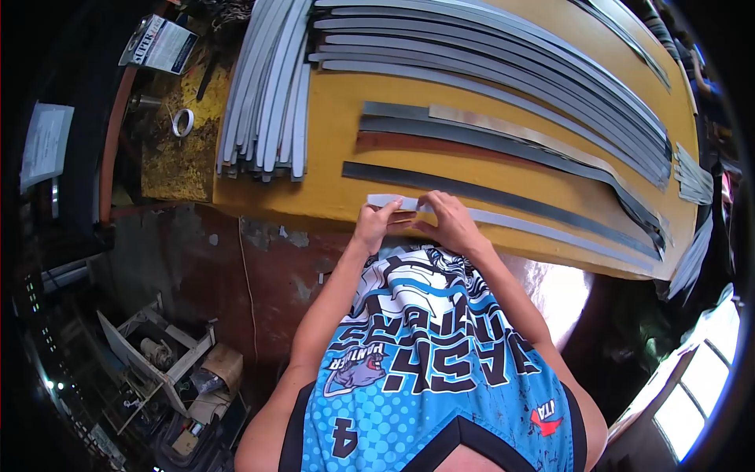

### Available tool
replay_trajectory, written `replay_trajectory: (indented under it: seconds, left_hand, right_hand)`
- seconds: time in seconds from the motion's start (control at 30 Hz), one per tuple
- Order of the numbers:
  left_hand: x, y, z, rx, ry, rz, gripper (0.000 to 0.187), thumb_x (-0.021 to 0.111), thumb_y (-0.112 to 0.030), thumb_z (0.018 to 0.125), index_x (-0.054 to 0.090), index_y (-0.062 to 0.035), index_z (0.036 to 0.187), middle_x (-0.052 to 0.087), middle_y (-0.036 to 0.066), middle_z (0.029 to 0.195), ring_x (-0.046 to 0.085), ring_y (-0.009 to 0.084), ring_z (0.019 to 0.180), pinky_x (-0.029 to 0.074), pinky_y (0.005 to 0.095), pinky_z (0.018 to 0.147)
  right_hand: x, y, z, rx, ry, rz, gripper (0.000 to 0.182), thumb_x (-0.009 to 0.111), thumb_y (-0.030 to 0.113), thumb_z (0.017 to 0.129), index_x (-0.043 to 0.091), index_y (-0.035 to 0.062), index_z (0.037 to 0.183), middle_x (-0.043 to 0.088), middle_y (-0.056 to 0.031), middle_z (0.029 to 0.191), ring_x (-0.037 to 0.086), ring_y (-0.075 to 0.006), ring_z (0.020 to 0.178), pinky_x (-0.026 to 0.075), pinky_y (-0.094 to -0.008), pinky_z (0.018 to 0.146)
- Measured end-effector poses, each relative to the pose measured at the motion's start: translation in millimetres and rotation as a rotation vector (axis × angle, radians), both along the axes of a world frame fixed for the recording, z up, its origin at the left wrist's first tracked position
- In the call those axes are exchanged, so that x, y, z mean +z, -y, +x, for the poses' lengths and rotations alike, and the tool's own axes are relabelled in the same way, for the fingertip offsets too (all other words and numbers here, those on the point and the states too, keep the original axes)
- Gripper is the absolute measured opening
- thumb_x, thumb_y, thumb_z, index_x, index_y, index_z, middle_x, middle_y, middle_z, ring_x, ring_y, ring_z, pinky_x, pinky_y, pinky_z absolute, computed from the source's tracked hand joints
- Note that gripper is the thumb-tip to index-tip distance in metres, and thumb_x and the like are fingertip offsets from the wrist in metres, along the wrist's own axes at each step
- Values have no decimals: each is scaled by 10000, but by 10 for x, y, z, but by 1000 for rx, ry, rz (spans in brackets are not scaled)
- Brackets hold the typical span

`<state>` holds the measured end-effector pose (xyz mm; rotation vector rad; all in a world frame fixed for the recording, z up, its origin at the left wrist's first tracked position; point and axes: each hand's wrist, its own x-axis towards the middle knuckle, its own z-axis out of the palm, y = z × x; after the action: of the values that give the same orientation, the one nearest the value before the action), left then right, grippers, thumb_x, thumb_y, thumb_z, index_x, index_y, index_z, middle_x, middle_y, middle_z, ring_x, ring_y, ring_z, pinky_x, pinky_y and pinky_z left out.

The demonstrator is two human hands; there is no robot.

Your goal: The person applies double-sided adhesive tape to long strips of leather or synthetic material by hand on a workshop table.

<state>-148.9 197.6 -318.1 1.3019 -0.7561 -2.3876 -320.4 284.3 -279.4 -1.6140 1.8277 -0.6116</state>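
On the blue patterned jersey (448, 326) stands "4"; a white-labelled container (167, 43) reads "SUPER"; one long, flat, pale-grey strip (543, 229) lies along the yellow table's (334, 130) near edge, pinched near its left end by the left hand (376, 224) and, just beside it, the right hand (448, 220).

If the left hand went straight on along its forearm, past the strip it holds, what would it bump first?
The left hand would probably meet the dark strip on the yellow tabletop, though depth is unclear.
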Motion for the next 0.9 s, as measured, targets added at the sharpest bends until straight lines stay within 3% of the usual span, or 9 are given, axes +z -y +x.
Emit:
replay_trajectory:
  seconds: [0.07,0.13,0.2,0.27,0.3,0.37,0.47,0.7,0.9]
  left_hand:
    - [-3,119,139,-24,-14,27,203,594,-120,916,575,16,1066,660,148,986,694,250,840,595,361,739]
    - [-75,234,276,-56,162,-281,234,649,-80,880,567,32,1069,666,144,940,695,218,782,599,321,689]
    - [-220,357,387,19,185,-390,236,703,-89,838,601,21,1020,673,104,848,672,161,692,573,281,624]
    - [-144,536,483,-91,455,-874,256,707,-82,811,622,7,1035,653,83,854,653,167,708,542,300,647]
    - [-98,647,519,-94,446,-871,256,707,-82,811,622,7,1035,653,83,854,653,167,708,542,300,647]
    - [-52,823,579,-181,600,-1218,334,727,-80,775,646,-14,1092,617,86,933,603,178,726,502,318,660]
    - [-145,984,575,-266,581,-1416,392,722,-76,760,639,-34,1141,575,105,979,580,212,744,489,333,671]
    - [-82,1055,610,-351,521,-1532,493,702,-41,752,593,-88,1231,604,97,1053,579,267,945,472,376,849]
    - [-183,1126,592,-365,432,-1474,605,600,43,763,497,-129,1334,644,55,951,566,240,890,466,373,854]
  right_hand:
    - [-53,144,158,-1,66,66,344,723,163,786,543,46,1055,607,-165,1006,593,-341,987,480,-400,834]
    - [-66,237,269,-48,144,80,335,707,166,791,537,52,1057,594,-156,973,590,-344,949,475,-404,806]
    - [-59,308,373,-98,165,52,329,699,153,796,545,49,1068,595,-146,963,594,-334,922,478,-403,787]
    - [-69,361,454,-164,132,-53,314,696,144,799,563,60,1071,594,-135,951,593,-326,904,477,-399,775]
    - [-72,395,479,-175,127,-55,279,694,145,802,583,71,1047,585,-126,925,586,-321,866,475,-396,753]
    - [-18,453,519,-172,66,-56,265,696,140,800,591,72,1033,580,-123,913,582,-318,852,474,-394,744]
    - [-5,481,572,-202,29,-61,242,702,126,791,603,68,1004,573,-119,892,574,-313,829,472,-390,731]
    - [-95,574,638,-262,18,-142,255,714,92,770,624,51,1005,587,-117,905,578,-311,844,475,-380,737]
    - [-125,647,620,-286,-18,-124,253,713,95,772,647,59,1014,589,-128,911,592,-317,817,491,-387,718]
